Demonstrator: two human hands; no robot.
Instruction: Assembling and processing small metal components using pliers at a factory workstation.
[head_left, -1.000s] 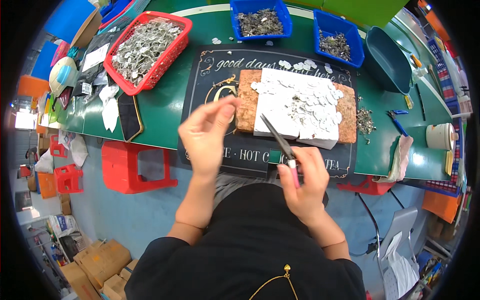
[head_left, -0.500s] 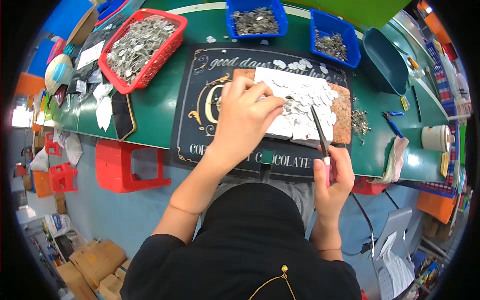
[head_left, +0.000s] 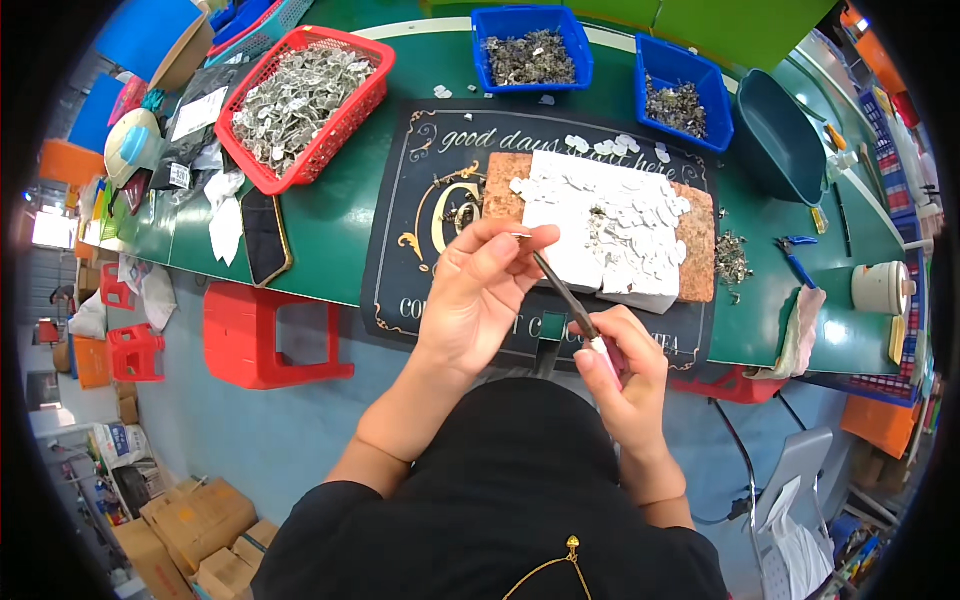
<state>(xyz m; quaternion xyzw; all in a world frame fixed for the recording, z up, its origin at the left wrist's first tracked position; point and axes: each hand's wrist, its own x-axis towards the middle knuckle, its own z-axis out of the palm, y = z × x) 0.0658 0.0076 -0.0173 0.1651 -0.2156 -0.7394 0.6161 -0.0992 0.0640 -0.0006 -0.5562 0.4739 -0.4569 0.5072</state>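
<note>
My left hand [head_left: 478, 295] is raised over the black printed mat [head_left: 420, 240], pinching a tiny metal piece [head_left: 520, 236] between thumb and fingertips. My right hand [head_left: 622, 370] grips a thin dark tool with a pink handle [head_left: 568, 298]; its tip points up at the small piece. Behind them lies a cork board [head_left: 697, 250] topped with a white sheet [head_left: 570, 215] covered in many small white flat pieces.
A red basket [head_left: 345, 120] of small silvery parts stands at the back left. Two blue bins [head_left: 530, 45] [head_left: 685, 95] of dark parts sit at the back, a teal bowl [head_left: 780, 140] to the right. Blue pliers [head_left: 795, 258], a white cup [head_left: 880, 288], a cloth [head_left: 800, 335] lie right. A red stool [head_left: 255, 335] stands below the table.
My left hand has pulled back from the white sheet toward me with a small piece. My right hand has swung the tool's tip left to meet it.
</note>
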